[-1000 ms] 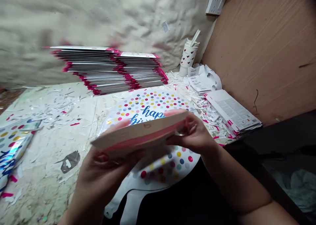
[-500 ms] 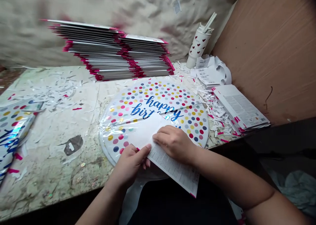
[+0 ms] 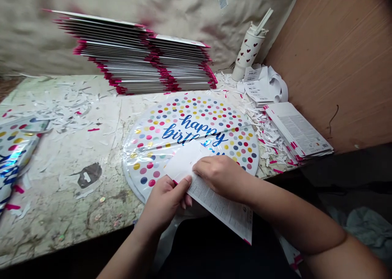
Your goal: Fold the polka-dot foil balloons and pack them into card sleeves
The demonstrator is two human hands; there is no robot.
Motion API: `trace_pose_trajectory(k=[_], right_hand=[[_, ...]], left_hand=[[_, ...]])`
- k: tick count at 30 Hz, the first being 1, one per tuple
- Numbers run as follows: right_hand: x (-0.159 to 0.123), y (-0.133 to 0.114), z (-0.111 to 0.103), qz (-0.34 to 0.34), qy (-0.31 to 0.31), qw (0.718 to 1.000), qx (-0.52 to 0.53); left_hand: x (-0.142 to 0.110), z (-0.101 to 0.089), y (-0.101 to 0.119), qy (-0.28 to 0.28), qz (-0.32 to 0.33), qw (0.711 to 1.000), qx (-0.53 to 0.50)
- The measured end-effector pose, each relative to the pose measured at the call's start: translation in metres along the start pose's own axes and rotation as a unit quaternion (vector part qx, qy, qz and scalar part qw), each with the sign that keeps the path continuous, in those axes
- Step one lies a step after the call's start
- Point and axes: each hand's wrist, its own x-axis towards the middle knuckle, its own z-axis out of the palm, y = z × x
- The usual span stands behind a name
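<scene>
A round foil balloon (image 3: 190, 128) with coloured dots and blue "happy birthday" lettering lies flat on the worn table (image 3: 61, 181). A white printed package card (image 3: 214, 197) with pink corners lies across the balloon's near edge and hangs over the table's front. My left hand (image 3: 163, 203) pinches the card's near-left edge, fingers closed. My right hand (image 3: 219, 175) presses down on top of the card, fingers curled on it.
Two tall stacks of pink-edged packages (image 3: 137, 58) stand at the back. A heart-patterned cup (image 3: 248, 52) with a straw, label rolls (image 3: 260, 85) and a pile of printed cards (image 3: 298, 130) sit at the right by a wooden panel (image 3: 337, 58). Another dotted balloon (image 3: 14, 148) lies at the left. Paper scraps litter the table.
A second ago both hands held the card up edge-on above the balloon. The card now lies flat on the balloon's near edge and has slid slightly further in.
</scene>
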Motion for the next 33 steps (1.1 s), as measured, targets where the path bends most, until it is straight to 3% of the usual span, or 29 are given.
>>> trace_pose_trajectory(k=[5,8,12,14,15,16,17,18,20,21,24,26,29,30,33], right_hand=[[0.006,-0.025,-0.013,-0.032,-0.036,0.993,-0.111],[0.012,-0.025,-0.016,-0.016,-0.032,0.992,-0.125],[-0.014,0.026,-0.034,0.170,0.027,0.970,-0.174],[-0.043,0.059,-0.046,0.303,0.040,0.929,-0.207],[-0.057,0.071,-0.050,0.394,0.021,0.894,-0.212],[-0.068,0.078,-0.052,0.440,0.017,0.874,-0.206],[-0.076,0.079,-0.052,0.451,0.024,0.873,-0.185],[-0.078,0.073,-0.049,0.425,0.042,0.892,-0.147],[-0.065,0.049,-0.037,0.285,0.105,0.952,-0.026],[-0.053,0.035,-0.030,0.209,0.132,0.968,0.044],[-0.017,0.012,-0.018,0.100,0.211,0.958,0.168],[-0.017,0.020,-0.024,0.070,0.191,0.962,0.185],[-0.057,0.048,-0.047,0.069,-0.018,0.988,0.139],[-0.073,0.053,-0.053,0.106,-0.048,0.988,0.099],[-0.095,0.042,-0.055,0.162,0.032,0.986,-0.009]], left_hand=[[-0.002,0.006,0.011,0.020,0.007,0.998,0.058],[-0.002,0.006,0.012,0.013,0.004,0.998,0.068],[0.000,-0.005,0.005,0.019,-0.002,0.998,0.059],[0.001,-0.013,0.002,0.052,-0.012,0.997,0.056],[0.001,-0.015,0.000,0.072,-0.017,0.996,0.045],[0.001,-0.016,-0.001,0.090,-0.020,0.995,0.029],[0.001,-0.015,-0.001,0.102,-0.020,0.995,0.010],[0.001,-0.012,0.000,0.109,-0.016,0.994,-0.006],[0.001,-0.002,0.003,0.106,-0.004,0.994,-0.017],[0.001,0.003,0.005,0.097,0.003,0.995,-0.017],[0.000,0.014,0.010,0.064,0.020,0.998,-0.003],[-0.002,0.010,0.009,0.063,0.027,0.997,0.024],[-0.002,-0.004,0.004,0.117,0.035,0.992,0.023],[-0.002,-0.006,0.002,0.137,0.031,0.990,0.006],[-0.004,0.001,-0.001,0.165,0.009,0.984,-0.059]])
